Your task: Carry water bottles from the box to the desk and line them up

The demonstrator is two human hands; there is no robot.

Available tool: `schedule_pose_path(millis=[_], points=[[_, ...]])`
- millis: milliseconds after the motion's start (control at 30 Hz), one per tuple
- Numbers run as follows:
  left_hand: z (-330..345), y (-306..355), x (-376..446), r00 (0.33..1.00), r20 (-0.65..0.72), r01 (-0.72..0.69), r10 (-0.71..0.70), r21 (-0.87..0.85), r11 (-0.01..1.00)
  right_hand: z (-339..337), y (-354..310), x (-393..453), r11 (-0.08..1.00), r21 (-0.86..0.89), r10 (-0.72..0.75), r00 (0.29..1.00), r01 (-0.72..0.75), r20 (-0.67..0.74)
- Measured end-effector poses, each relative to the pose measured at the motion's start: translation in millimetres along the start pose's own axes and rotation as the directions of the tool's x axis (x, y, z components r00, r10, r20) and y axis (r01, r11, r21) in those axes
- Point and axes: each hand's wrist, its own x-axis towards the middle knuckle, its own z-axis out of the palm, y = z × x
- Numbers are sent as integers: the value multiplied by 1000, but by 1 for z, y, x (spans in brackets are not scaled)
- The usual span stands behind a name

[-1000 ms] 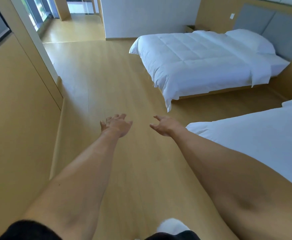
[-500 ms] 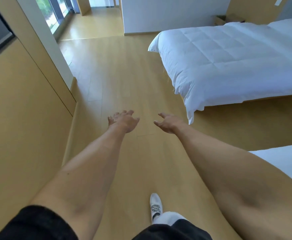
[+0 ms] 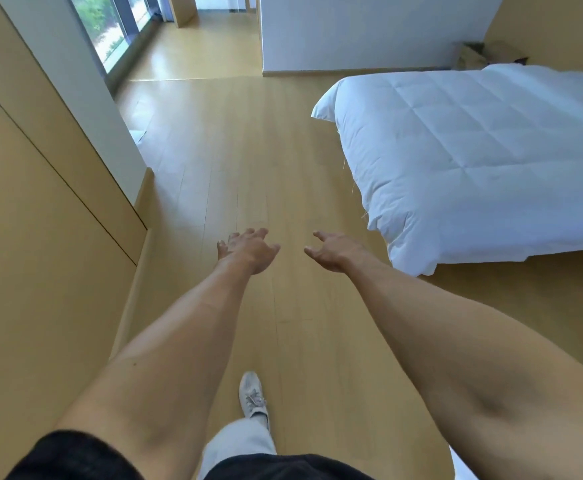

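Both arms reach forward over the wooden floor. The left hand and right hand have fingers apart, each grip holding nothing. No bottle or box shows; a white bed lies right of the right hand.

sleeves: short black sleeve on left arm, ends approx. at upper arm; right arm bare as far as visible
forearms: both bare, no watch/band/glove
left hand: bare, no rings seen
right hand: bare, no rings seen
top: black shirt hem at btm edge
legs: light grey trouser leg
foot: pale grey/white shoe w/ laces
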Motion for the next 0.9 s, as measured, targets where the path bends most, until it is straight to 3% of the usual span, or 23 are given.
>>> schedule_pose_path(millis=[533, 900], points=[[-141, -17, 332, 988, 11, -153, 153, -3, 988, -150, -97, 284, 993, 58, 107, 993, -104, -40], [-203, -10, 525, 991, 22, -131, 130, 47, 990, -224, -115, 471, 991, 89, 104, 993, -99, -56]])
